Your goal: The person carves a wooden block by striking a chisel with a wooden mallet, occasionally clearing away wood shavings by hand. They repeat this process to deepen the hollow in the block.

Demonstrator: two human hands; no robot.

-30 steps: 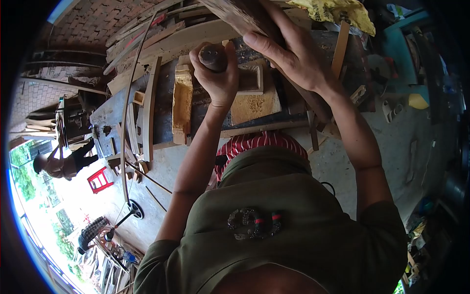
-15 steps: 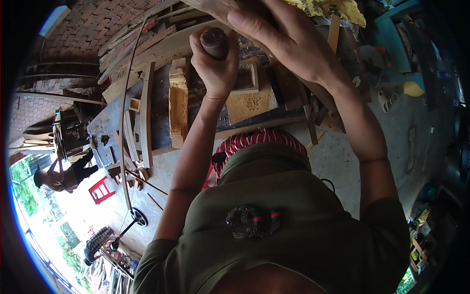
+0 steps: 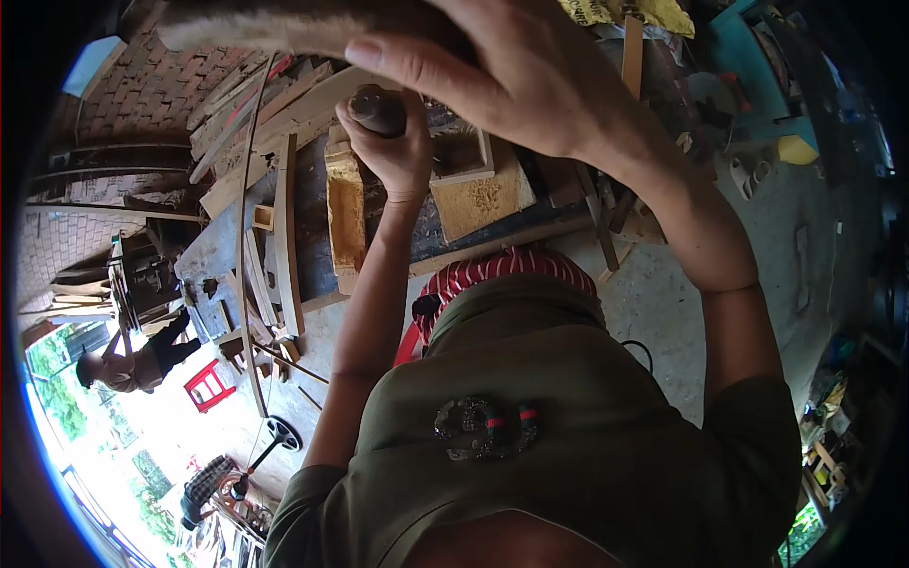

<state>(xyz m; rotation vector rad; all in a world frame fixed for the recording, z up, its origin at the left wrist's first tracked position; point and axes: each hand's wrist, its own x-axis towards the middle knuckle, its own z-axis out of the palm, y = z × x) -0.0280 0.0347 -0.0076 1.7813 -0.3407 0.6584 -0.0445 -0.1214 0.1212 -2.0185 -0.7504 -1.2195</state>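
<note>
My left hand (image 3: 390,151) is wrapped around a dark, round-ended tool handle (image 3: 378,110); the tool's lower part is hidden by the hand. Above it, my right hand (image 3: 502,80) reaches across with the thumb stretched over a thick, dark club-like piece of wood (image 3: 275,28). Its other fingers run out of the top of the view, so the grip is partly hidden. Just right of my left hand, a hollowed wooden tray (image 3: 471,172) rests on a light board (image 3: 485,204) strewn with wood chips. Left of my forearm lies a roughly hollowed wooden block (image 3: 346,213).
The dark workbench (image 3: 317,189) carries long wooden strips (image 3: 287,237) and a small wooden box (image 3: 262,217). A red stool (image 3: 208,386) stands on the floor at left. Two other people (image 3: 133,369) are farther off. Slippers (image 3: 750,178) lie on the floor at right.
My right hand and the dark piece of wood have swung left, over the tool handle. My left hand, still around the handle, appears slightly lower and farther left; the whole view has shifted a little.
</note>
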